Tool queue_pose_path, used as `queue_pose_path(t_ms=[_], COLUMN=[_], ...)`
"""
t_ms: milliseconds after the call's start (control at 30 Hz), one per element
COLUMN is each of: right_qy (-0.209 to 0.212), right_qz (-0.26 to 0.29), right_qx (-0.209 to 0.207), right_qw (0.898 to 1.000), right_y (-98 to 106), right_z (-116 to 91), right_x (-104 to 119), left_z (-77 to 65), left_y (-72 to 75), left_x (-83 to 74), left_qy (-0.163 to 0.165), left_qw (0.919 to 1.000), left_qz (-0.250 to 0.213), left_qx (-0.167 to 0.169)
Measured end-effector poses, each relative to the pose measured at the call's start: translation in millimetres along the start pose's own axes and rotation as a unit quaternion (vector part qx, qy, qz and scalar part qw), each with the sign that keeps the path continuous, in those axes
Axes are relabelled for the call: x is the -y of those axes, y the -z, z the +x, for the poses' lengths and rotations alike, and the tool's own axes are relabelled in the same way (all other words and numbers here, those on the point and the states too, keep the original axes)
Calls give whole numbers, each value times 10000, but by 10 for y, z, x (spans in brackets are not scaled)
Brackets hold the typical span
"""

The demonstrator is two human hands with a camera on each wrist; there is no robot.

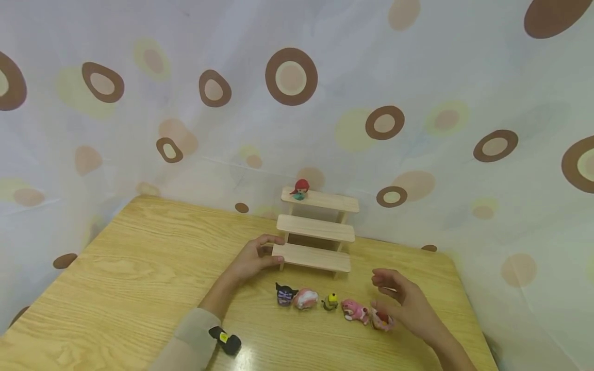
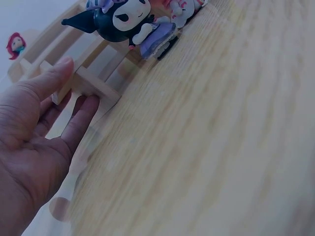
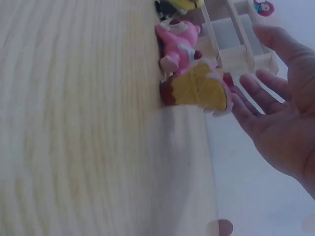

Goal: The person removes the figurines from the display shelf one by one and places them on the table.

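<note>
A three-step wooden display stand (image 1: 315,230) is at the back of the table. My left hand (image 1: 250,258) grips the left end of its lowest step, thumb on top and fingers at the side. On the top step sits a red-haired figurine (image 1: 301,185). In front stands a row of figurines: a black-hooded one (image 2: 118,24), a pink-and-white one (image 1: 305,299), a small yellow one (image 1: 330,301), a pink bear (image 3: 178,44) and a pink-topped one with a yellow back (image 3: 199,87). My right hand (image 1: 406,306) hovers beside that last figurine, fingers spread, holding nothing.
The stand and figurines are on a wood-grain table (image 1: 153,257). Behind it hangs a pale curtain (image 1: 325,31) with brown and cream spots. A black strap with a yellow label (image 1: 225,338) is around the left sleeve.
</note>
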State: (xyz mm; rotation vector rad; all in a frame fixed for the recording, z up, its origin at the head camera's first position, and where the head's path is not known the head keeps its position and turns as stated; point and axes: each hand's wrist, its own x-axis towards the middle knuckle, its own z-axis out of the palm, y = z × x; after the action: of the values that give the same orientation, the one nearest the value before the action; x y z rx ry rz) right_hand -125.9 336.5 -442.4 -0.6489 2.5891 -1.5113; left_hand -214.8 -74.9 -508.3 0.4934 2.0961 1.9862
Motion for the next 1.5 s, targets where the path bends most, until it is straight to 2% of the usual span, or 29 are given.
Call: queue_pose_path(t_ms=[133, 333, 767, 1000, 1200, 1367, 1500], right_qy=[184, 296, 634, 490, 507, 441, 409], right_qz=[158, 348, 605, 1023, 1209, 1266, 981], right_qx=[-265, -337, -427, -755, -1122, -1155, -1057], right_qw=[9994, 9984, 9952, 9907, 9850, 9842, 9887], right_y=[-22, -109, -474, -561, -591, -651, -696], right_z=[112, 320, 1005, 1364, 1681, 1862, 1975], right_x=[54, 171, 539, 709, 837, 950, 1007], left_z=[-5, -14, -33, -13, 32, 36, 12], left_y=[0, 23, 83, 50, 36, 27, 23], left_x=[8, -2, 18, 30, -11, -2, 7], left_qy=[12, 18, -65, -17, -130, -86, -47], left_qw=[10000, 10000, 9997, 9999, 9995, 9997, 9997], left_qz=[-12, 36, 192, 133, 261, 216, 218], left_qx=[-16, -54, -137, -51, -142, -97, -136])
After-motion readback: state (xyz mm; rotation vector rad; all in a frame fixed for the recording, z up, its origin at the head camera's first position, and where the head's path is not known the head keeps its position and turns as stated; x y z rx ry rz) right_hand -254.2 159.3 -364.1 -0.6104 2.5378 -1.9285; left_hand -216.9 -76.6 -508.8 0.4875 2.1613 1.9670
